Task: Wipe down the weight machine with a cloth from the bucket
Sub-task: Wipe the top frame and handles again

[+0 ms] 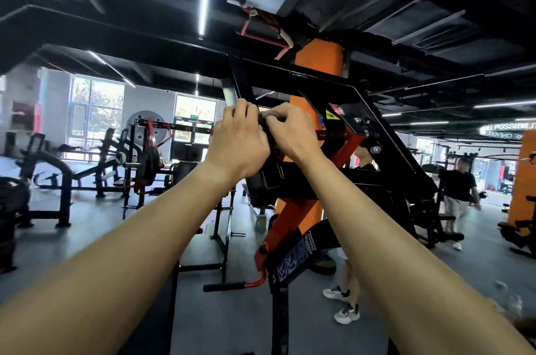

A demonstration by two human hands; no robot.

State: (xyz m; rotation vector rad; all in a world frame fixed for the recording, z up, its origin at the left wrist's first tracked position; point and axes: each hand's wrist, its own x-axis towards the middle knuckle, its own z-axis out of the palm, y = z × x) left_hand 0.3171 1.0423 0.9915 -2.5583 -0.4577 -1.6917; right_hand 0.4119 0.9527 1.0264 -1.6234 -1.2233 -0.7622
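Observation:
The weight machine (327, 87) has a black angled frame and a red lever arm, and it stands right in front of me before an orange pillar. Both my arms reach up to its upper frame. My left hand (237, 140) has its fingers curled over the frame's edge and onto a small dark grey cloth (268, 116). My right hand (293, 131) pinches the same crumpled cloth from the right and holds it against the black frame. Most of the cloth is hidden between my fingers. No bucket is in view.
A person in sneakers (345, 311) stands just behind the machine. Another person in black (458, 186) walks at the right. Other black gym machines (139, 151) fill the left side, and a plate rack (223, 224) stands close on the left. The floor is grey.

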